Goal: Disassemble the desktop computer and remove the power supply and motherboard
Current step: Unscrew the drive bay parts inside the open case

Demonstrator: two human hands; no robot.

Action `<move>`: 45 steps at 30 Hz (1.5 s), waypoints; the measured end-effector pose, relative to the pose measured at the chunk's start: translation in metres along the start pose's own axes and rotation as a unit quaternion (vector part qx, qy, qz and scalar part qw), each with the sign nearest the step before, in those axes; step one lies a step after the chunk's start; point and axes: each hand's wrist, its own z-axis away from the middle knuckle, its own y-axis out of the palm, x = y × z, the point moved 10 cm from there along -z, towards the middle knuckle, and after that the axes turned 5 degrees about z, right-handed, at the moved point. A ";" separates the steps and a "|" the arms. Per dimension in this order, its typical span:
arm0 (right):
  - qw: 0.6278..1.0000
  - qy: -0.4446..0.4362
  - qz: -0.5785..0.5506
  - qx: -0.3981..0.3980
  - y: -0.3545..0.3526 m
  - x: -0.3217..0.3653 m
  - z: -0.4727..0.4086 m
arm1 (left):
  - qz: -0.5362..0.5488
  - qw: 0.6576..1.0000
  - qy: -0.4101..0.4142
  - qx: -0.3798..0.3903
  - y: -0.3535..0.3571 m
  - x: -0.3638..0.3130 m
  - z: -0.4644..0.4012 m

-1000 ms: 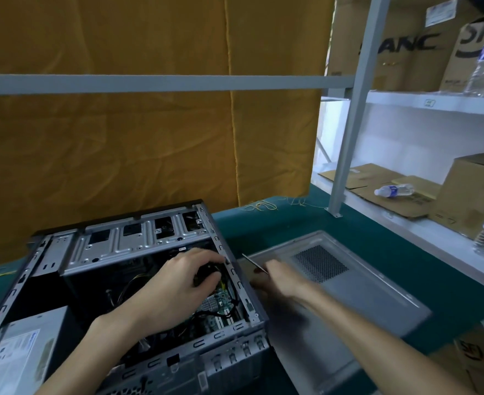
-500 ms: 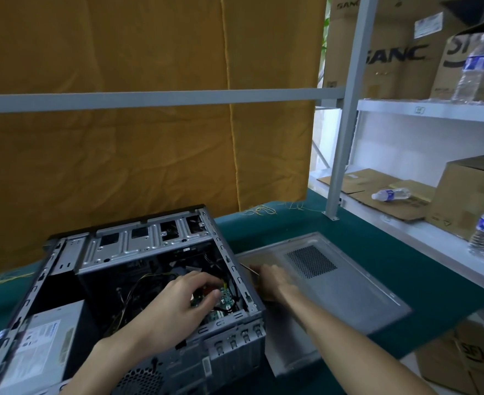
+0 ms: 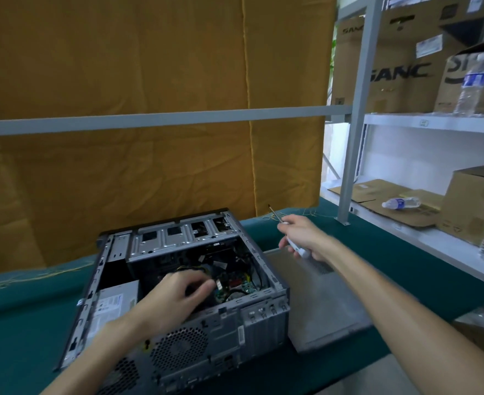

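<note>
Head view: an open grey metal desktop computer case [image 3: 195, 286] lies on its side on the dark green table mat [image 3: 406, 266], its silver box-shaped power supply [image 3: 112, 306] in the near left corner and the green motherboard [image 3: 243, 283] deep inside. The left hand [image 3: 178, 295] reaches into the case, fingers curled; whether they hold anything cannot be told. The right hand [image 3: 303, 238] grips a white-handled screwdriver [image 3: 289, 238] above the flat grey perforated side panel [image 3: 320, 303], which lies just beside the case
</note>
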 end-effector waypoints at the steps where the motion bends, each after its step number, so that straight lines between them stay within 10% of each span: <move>1: 1.000 -0.004 0.010 0.001 0.007 0.010 0.004 | -0.014 1.000 0.002 -0.022 -0.007 0.003 -0.003; 7: 0.991 -0.098 0.056 -0.066 0.043 0.063 0.008 | -0.068 0.994 0.009 -0.086 -0.039 0.029 -0.033; 14: 0.962 -0.163 -0.168 -0.141 0.051 0.104 -0.035 | -0.057 0.984 0.017 -0.167 -0.086 0.072 -0.100; 45: 0.933 -0.326 -0.144 -0.051 0.137 0.187 -0.114 | 0.163 0.975 0.083 -0.124 -0.087 0.133 -0.189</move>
